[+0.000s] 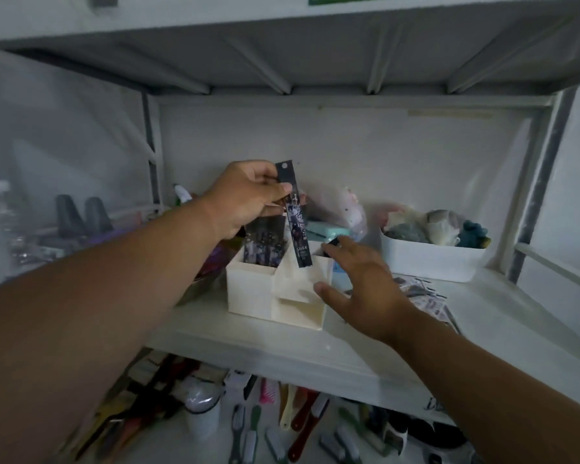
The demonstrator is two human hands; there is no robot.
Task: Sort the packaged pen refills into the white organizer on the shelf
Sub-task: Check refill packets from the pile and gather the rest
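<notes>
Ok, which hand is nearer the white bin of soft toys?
Right. The right hand reaches beside the organizer, left of the bin; the left hand grips a refill pack farther left.

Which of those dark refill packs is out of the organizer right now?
The single refill pack pinched in the left hand, hanging above the white organizer. The other packs stand inside its rear left compartment.

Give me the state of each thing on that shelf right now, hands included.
Left hand: pinches a refill pack near its top.
Refill pack: held upright above the organizer, not yet in.
Organizer: upright on the shelf; left rear compartment already holds packs.
Right hand: fingers spread, at the organizer's right side; contact unclear.
Loose packs: lying flat on the shelf, right of the organizer.
White bin: upright, filled.
</notes>
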